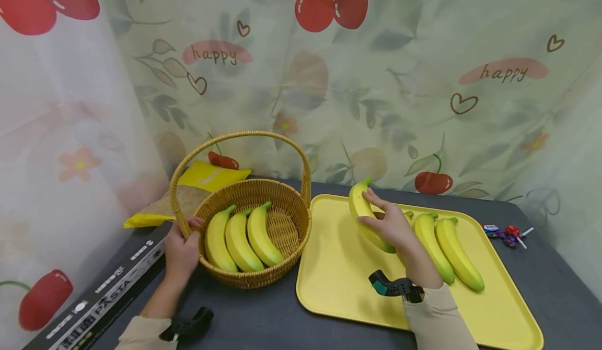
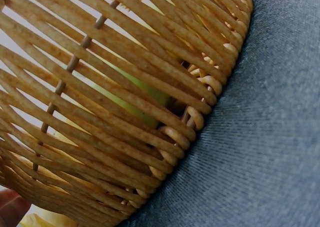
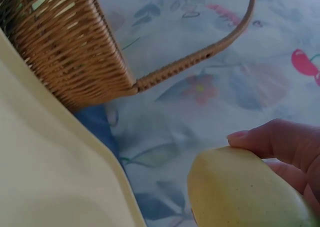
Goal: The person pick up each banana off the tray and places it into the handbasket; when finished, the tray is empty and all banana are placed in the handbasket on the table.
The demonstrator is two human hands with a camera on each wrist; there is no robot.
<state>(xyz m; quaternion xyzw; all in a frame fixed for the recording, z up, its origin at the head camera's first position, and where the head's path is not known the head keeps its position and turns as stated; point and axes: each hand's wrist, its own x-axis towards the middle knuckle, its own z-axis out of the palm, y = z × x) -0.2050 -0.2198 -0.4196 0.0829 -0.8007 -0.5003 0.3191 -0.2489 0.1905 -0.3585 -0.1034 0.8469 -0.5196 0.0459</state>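
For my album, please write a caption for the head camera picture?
Right grip holds a banana over the yellow tray; left grip holds the basket with three bananas inside.

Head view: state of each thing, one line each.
Left hand, gripping the basket at its left side
Right hand, holding a banana
Held banana, unpeeled, lifted over the tray
Basket, upright, handle up
Basket bananas, three, unpeeled
Tray, flat on the table
Tray bananas, unpeeled, lying down
Yellow bag, lying behind basket; sealed or not, unclear
Black box, partly out of view; open or closed, unclear
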